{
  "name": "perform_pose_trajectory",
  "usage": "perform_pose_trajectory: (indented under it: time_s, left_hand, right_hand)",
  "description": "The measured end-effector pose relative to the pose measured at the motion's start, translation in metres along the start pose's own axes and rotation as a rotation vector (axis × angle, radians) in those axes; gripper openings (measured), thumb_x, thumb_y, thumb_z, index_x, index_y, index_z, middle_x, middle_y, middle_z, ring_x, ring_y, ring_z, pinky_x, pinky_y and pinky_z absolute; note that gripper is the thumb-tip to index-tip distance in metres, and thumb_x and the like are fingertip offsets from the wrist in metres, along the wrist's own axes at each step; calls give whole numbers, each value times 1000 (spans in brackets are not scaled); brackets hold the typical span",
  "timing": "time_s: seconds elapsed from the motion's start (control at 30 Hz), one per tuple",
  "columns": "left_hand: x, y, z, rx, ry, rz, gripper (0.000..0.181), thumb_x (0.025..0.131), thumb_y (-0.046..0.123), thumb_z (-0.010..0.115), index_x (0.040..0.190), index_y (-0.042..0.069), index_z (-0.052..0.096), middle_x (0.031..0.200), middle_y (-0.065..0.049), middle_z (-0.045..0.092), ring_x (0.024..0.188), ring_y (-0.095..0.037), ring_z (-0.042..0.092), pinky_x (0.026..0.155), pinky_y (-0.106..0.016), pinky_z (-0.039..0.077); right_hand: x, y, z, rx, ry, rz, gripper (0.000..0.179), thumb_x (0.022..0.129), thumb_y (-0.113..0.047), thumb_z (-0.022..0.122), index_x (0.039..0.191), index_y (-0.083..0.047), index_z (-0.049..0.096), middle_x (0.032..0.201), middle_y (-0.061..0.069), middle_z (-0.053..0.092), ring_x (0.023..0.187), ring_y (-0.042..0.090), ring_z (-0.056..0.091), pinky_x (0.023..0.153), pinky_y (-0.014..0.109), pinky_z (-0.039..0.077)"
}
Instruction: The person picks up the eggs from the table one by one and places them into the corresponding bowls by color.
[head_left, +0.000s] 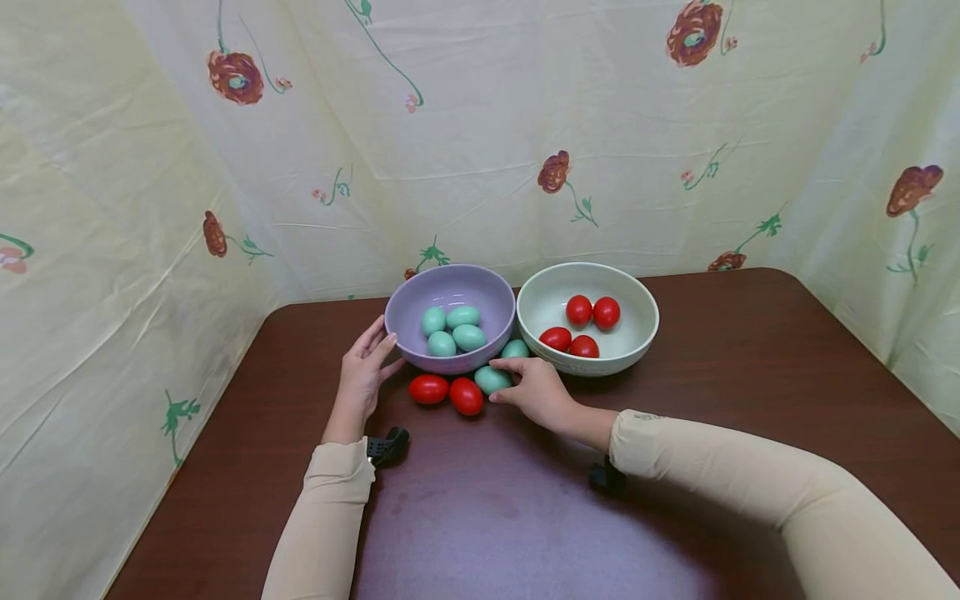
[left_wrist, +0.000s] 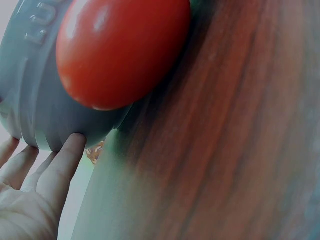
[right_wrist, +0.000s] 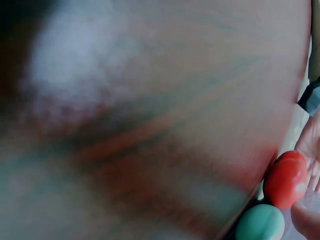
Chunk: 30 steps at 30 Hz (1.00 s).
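My left hand (head_left: 362,377) rests its fingers against the left side of a purple bowl (head_left: 487,292), which holds several mint-green eggs (head_left: 462,317). In the left wrist view, extended fingers touch the lower wall of the bowl (left_wrist: 45,115). My right hand (head_left: 542,392) has thumb and fingers around a mint-green egg (head_left: 491,381) lying in front of the bowls. Another green egg (head_left: 515,349) sits behind it, between the bowls. Two red eggs (head_left: 429,389) lie on the table before the purple bowl, one close to the right thumb.
A pale green bowl (head_left: 637,308) with several red eggs (head_left: 606,312) stands right beside the purple one. Both are near the back edge of the dark wood table (head_left: 480,517). A flowered curtain (head_left: 465,167) hangs behind and along the sides.
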<state>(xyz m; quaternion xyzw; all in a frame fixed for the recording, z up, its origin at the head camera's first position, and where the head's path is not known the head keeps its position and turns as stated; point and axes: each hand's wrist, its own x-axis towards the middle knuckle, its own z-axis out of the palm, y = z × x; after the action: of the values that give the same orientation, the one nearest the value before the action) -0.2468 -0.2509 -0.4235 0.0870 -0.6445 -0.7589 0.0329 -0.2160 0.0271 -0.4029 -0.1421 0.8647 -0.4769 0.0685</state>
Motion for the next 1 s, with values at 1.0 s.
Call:
perform_pose_trajectory:
  time_s: [1.0]
  left_hand:
    - [1,-1,-1,-10,-1,4,58,100,20,59,154,15,38,162,-7,35,141,-24,47,101,-44,50]
  right_hand:
    - [7,2,2,-30,-2,79,45,80,-11,81,123,-4,70,122,11,72,121,26,61,103,41,51]
